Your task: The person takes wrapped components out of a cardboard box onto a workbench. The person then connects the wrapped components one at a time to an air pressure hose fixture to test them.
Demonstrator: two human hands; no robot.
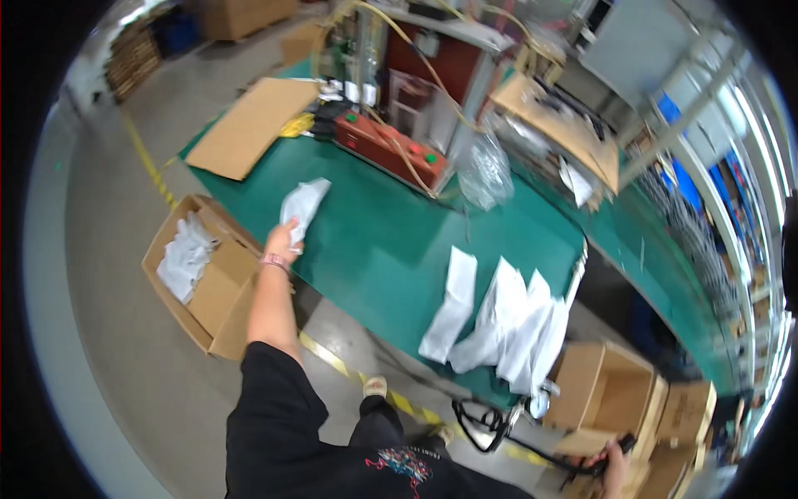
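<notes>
My left hand is closed on the lower end of a white pouch, held over the left edge of the green table. At the lower right, my right hand grips a black handle at the end of a long dark bar. What the bar belongs to is hard to make out; a black frame and a round white dial sit near its other end. Several white pouches lie side by side on the table's near right part, most of them overlapping.
An open carton holding white pouches stands left of the table. Flat cardboard, a red-brown control box and a clear plastic bag occupy the table's far side. More cartons stand at the lower right.
</notes>
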